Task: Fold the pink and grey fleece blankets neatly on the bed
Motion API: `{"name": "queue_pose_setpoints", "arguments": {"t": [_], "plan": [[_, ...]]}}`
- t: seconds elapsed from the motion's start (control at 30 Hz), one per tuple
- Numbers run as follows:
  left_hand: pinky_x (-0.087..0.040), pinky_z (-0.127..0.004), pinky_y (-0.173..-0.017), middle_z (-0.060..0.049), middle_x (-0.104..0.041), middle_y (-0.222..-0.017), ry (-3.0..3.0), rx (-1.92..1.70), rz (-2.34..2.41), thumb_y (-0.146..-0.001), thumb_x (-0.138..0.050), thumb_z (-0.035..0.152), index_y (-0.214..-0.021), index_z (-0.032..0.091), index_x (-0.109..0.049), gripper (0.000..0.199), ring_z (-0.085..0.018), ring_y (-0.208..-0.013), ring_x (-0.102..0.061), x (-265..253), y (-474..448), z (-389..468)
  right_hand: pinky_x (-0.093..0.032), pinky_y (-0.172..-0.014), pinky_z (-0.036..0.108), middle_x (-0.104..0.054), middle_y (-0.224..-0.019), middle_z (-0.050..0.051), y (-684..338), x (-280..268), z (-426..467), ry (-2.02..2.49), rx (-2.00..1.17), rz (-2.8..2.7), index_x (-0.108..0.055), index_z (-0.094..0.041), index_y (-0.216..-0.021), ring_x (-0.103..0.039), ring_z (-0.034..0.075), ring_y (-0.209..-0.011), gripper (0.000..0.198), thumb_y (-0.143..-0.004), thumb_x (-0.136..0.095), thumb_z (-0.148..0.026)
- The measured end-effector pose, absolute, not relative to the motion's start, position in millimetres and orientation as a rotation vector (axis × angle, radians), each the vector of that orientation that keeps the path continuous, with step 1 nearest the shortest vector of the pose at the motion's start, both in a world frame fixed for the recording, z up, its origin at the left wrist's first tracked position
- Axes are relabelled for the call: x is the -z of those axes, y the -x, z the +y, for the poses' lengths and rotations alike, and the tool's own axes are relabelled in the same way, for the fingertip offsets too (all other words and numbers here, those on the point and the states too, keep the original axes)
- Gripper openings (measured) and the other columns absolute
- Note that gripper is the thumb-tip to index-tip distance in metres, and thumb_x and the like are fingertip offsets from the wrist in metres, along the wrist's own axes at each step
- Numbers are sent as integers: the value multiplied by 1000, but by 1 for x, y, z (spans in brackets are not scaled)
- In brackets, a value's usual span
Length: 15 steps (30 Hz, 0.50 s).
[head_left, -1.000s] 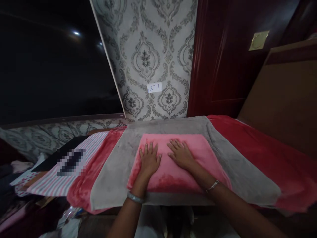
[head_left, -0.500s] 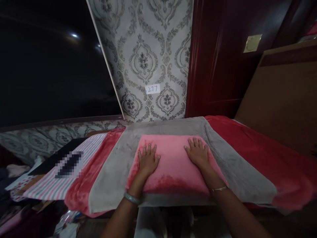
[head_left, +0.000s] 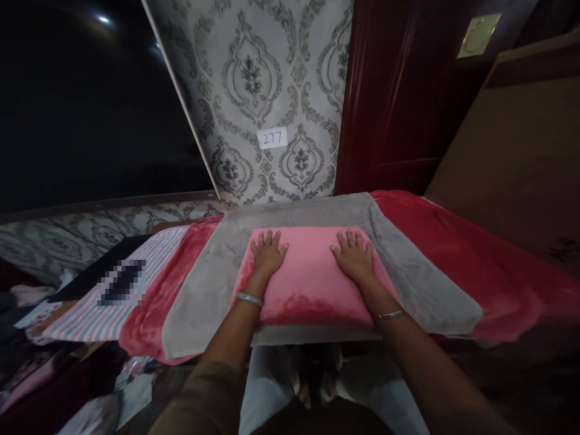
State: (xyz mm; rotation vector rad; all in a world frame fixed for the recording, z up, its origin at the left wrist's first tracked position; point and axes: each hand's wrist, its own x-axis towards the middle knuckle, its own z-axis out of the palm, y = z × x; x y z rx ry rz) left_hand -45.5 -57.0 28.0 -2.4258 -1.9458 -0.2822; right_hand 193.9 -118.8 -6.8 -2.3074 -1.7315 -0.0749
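Note:
A pink plush blanket, folded into a thick rectangle, lies in front of me. A darker red patch of pile runs along its near edge. My left hand rests flat on its upper left part, fingers spread. On the upper right part my right hand also lies flat, fingers apart. Neither hand grips anything. Beneath the folded blanket a grey cloth is spread over the table. Bracelets show on both wrists.
Red plush fabric covers the table on the right. A striped cloth lies at the left. Behind stand a large dark screen, a patterned wall and a cardboard box. Clothes are piled at lower left.
Both hands have slid slightly farther along the blanket toward its far edge, still flat. My view has tipped down, so my legs and feet now show below.

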Motion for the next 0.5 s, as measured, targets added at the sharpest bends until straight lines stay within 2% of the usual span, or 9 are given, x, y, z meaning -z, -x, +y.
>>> {"name": "queue_pose_setpoints", "arguments": {"t": [0.33, 0.5], "plan": [[-19, -60, -122, -11, -27, -166, 2426, 320, -1862, -101, -25, 52, -157, 24, -34, 63, -32, -154, -21, -16, 54, -56, -22, -117, 58, -22, -167, 12, -197, 3, -123, 2302, 56, -1753, -34, -20, -158, -18, 32, -152, 60, -104, -25, -46], [-16, -58, -123, -9, -21, -168, 2501, 213, -1936, -101, -27, 53, -159, 25, -29, 64, -31, -155, -16, -30, 55, -54, -20, -118, 58, -22, -166, 13, -201, -11, -128, 2323, -17, -1793, -33, -19, -158, -17, 32, -153, 60, -104, -28, -44]]}}
